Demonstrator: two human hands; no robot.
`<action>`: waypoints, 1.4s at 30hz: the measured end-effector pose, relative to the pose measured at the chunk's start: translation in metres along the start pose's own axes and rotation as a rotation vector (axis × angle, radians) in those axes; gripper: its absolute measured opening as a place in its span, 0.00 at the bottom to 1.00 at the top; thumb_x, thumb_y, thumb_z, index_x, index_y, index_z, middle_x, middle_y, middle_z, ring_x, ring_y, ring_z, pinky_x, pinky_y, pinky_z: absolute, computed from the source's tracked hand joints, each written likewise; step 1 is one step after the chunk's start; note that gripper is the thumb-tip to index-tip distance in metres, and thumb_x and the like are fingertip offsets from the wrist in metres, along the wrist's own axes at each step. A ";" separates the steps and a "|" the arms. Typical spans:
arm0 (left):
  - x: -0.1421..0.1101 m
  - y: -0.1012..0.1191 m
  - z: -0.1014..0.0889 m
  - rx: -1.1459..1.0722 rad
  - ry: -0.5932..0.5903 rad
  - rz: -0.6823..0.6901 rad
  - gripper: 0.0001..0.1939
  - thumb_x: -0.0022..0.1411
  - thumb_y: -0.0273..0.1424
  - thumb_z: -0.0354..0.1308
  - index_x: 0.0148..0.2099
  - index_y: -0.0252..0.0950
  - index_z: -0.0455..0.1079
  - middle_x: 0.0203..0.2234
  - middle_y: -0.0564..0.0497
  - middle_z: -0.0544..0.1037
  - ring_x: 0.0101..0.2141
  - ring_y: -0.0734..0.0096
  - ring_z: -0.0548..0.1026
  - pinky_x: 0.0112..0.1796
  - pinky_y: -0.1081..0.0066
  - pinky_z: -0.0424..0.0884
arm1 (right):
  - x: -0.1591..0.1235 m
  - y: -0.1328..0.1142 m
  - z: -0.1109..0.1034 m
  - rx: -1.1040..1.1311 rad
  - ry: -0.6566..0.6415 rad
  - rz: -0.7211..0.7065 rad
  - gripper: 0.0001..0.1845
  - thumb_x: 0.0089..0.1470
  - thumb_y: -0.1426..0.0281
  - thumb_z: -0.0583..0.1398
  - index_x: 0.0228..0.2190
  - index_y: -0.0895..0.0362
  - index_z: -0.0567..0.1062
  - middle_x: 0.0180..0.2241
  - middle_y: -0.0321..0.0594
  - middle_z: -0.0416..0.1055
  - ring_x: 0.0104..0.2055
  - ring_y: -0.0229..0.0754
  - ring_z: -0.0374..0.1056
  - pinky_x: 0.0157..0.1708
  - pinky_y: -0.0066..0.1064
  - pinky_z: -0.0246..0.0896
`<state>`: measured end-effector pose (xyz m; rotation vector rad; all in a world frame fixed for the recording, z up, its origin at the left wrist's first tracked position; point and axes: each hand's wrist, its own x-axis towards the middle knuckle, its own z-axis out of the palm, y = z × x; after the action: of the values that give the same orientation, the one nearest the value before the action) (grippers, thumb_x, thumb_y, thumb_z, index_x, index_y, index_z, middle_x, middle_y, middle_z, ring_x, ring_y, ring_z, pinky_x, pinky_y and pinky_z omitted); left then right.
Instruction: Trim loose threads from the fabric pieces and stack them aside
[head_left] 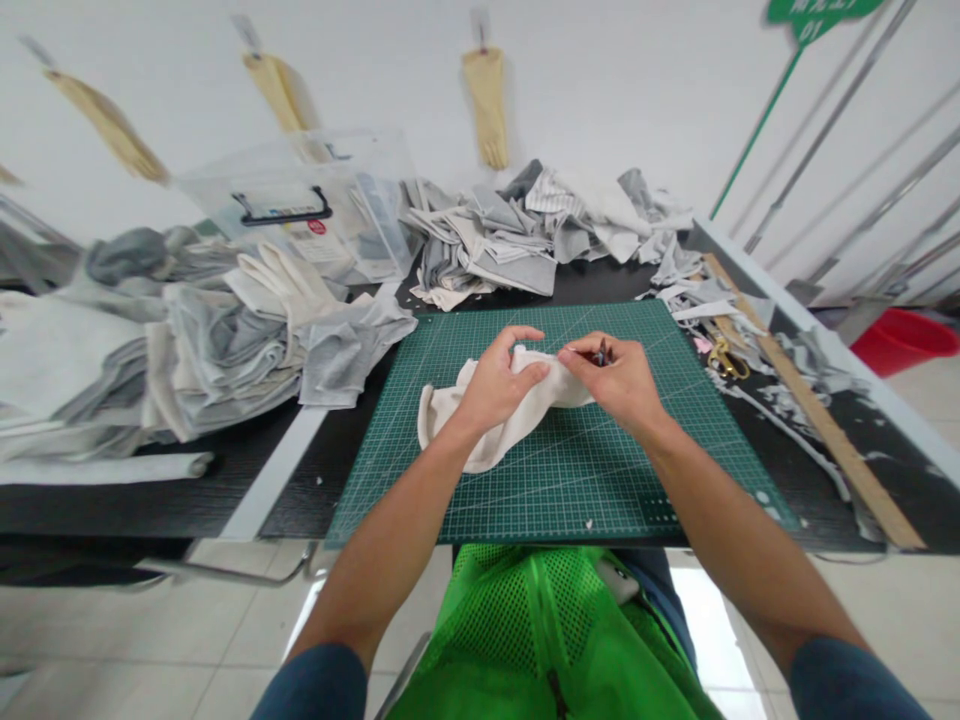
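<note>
A cream-white piece of fabric [517,425] lies bunched over the green cutting mat [510,510], part of it raised between my hands. My left hand [496,382] holds it from the left, the thumb over the cloth and the index finger lifted apart. The other left fingers are mostly hidden. With thumb and forefinger, my right hand [611,380] pinches the fabric's upper edge. A small dark tool [602,353], perhaps thread snips, is tucked in the same hand; most of it is covered.
Folded grey and white cloths [217,340] are heaped at left, with another fabric pile [495,235] behind the mat. A clear plastic bin [300,215] stands at back left. Gold-handled scissors [727,360], scraps and a wooden ruler [817,420] lie at right.
</note>
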<state>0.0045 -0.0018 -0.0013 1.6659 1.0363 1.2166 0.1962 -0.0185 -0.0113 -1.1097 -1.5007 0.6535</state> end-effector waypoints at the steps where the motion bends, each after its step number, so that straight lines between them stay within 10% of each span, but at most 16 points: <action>1: 0.000 -0.001 0.000 -0.019 -0.004 -0.013 0.20 0.55 0.32 0.71 0.51 0.38 0.76 0.39 0.50 0.79 0.39 0.64 0.74 0.44 0.68 0.68 | 0.000 0.001 0.000 0.015 0.010 0.026 0.10 0.56 0.60 0.68 0.30 0.54 0.83 0.31 0.38 0.78 0.33 0.41 0.71 0.34 0.34 0.64; 8: -0.001 -0.005 0.002 -0.309 -0.080 -0.221 0.14 0.54 0.36 0.73 0.40 0.34 0.79 0.32 0.49 0.80 0.30 0.70 0.74 0.34 0.71 0.67 | 0.001 0.000 0.001 -0.069 0.067 0.034 0.12 0.58 0.59 0.66 0.30 0.55 0.80 0.29 0.37 0.76 0.30 0.40 0.68 0.33 0.35 0.64; 16: 0.001 -0.010 0.002 -0.564 -0.062 -0.405 0.13 0.54 0.35 0.74 0.36 0.31 0.80 0.31 0.44 0.83 0.31 0.65 0.80 0.38 0.66 0.74 | -0.003 -0.006 0.000 -0.335 0.031 -0.356 0.07 0.62 0.65 0.62 0.32 0.51 0.78 0.36 0.42 0.77 0.41 0.48 0.71 0.45 0.42 0.69; 24: 0.004 -0.007 0.001 -0.627 0.017 -0.453 0.11 0.54 0.32 0.72 0.38 0.32 0.81 0.31 0.44 0.84 0.33 0.63 0.81 0.39 0.66 0.77 | 0.003 0.001 -0.009 -0.321 0.147 -0.076 0.17 0.58 0.62 0.65 0.48 0.54 0.75 0.42 0.42 0.75 0.30 0.39 0.65 0.33 0.37 0.66; 31: 0.006 -0.007 0.001 -0.685 0.167 -0.484 0.12 0.53 0.33 0.73 0.36 0.32 0.77 0.30 0.46 0.82 0.31 0.67 0.80 0.40 0.66 0.77 | 0.000 0.006 -0.007 -0.411 -0.075 -0.360 0.18 0.64 0.67 0.59 0.54 0.53 0.77 0.49 0.49 0.74 0.50 0.51 0.71 0.50 0.45 0.71; 42: 0.007 -0.007 -0.001 -0.743 0.193 -0.517 0.14 0.54 0.34 0.75 0.35 0.31 0.75 0.30 0.46 0.82 0.30 0.68 0.79 0.39 0.67 0.76 | 0.001 0.012 -0.005 -0.482 -0.050 -0.411 0.13 0.63 0.69 0.62 0.48 0.53 0.81 0.46 0.47 0.80 0.49 0.53 0.73 0.54 0.49 0.69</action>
<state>0.0037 0.0074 -0.0058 0.6695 0.8910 1.2097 0.2048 -0.0132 -0.0199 -1.0890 -1.9171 0.0317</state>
